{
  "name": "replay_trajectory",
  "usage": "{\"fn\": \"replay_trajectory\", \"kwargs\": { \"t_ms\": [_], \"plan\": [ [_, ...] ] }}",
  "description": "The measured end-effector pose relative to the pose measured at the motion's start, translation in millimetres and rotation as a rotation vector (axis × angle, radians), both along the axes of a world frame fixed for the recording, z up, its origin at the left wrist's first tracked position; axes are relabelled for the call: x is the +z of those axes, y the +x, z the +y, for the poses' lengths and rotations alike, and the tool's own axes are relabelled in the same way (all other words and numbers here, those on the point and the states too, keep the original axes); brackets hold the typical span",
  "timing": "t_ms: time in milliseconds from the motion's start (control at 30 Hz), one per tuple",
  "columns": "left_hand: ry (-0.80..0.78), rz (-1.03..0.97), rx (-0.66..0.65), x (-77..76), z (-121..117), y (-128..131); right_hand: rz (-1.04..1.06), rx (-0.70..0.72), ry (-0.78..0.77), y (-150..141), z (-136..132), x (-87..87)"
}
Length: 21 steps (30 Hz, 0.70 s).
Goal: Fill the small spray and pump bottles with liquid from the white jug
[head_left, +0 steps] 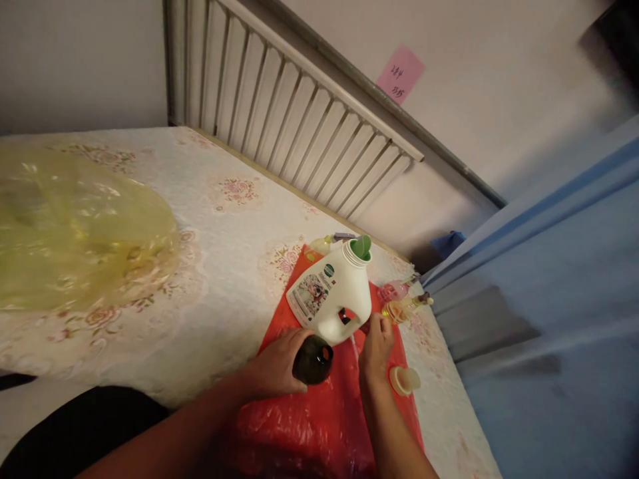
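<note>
My left hand (285, 362) is wrapped round a dark, rounded bottle (312, 360), its opening turned toward me and to the right. Behind it a white detergent jug (319, 293) stands on a red plastic sheet (319, 426). The jug's mouth is uncapped and shows a green pour spout (361, 246). Just right of the jug's handle, my right hand (378, 346) has its fingers closed; a small dark bit shows by the fingertips, too little to name. A pale translucent cap (404, 380) lies on the sheet's right edge, beside my right wrist.
Small bottles stand beyond my right hand: a pink one (393, 291) and a yellow one (399, 311). Another yellowish bottle (318, 247) is behind the jug. A large yellow plastic bag (84, 233) covers the flowered tablecloth's left side. A radiator (289, 113) backs the table; a blue curtain (549, 319) hangs right.
</note>
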<state>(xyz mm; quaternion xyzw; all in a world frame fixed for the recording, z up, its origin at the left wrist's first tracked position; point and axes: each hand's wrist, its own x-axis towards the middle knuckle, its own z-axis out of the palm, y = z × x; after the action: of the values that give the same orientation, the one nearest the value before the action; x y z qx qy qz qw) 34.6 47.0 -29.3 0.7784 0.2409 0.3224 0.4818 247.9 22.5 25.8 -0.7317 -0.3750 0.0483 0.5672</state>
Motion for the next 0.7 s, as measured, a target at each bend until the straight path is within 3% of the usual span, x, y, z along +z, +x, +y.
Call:
{"fn": "replay_trajectory", "kwargs": {
  "t_ms": [100, 233, 333, 467, 567, 700],
  "plan": [
    [-0.007, 0.012, -0.002, -2.7, 1, 0, 0.017, -0.015, 0.006, -3, -32, -10.4],
    [-0.003, 0.016, -0.023, -0.5, 1, 0, -0.011, 0.329, -0.13, -24, -67, -25.7],
    [-0.002, -0.001, -0.037, -2.3, 2, 0, -0.1, 0.427, -0.177, -42, -75, -30.5],
    [-0.013, 0.02, -0.058, -13.0, 5, 2, -0.15, 0.436, -0.189, -51, -75, -32.9],
    [-0.037, 0.044, -0.075, -19.3, 7, 3, -0.142, 0.441, -0.144, -36, -74, -34.8],
    [-0.043, 0.049, -0.059, -18.5, 7, 2, -0.13, 0.178, -0.158, 8, -54, -30.5]
  ]
}}
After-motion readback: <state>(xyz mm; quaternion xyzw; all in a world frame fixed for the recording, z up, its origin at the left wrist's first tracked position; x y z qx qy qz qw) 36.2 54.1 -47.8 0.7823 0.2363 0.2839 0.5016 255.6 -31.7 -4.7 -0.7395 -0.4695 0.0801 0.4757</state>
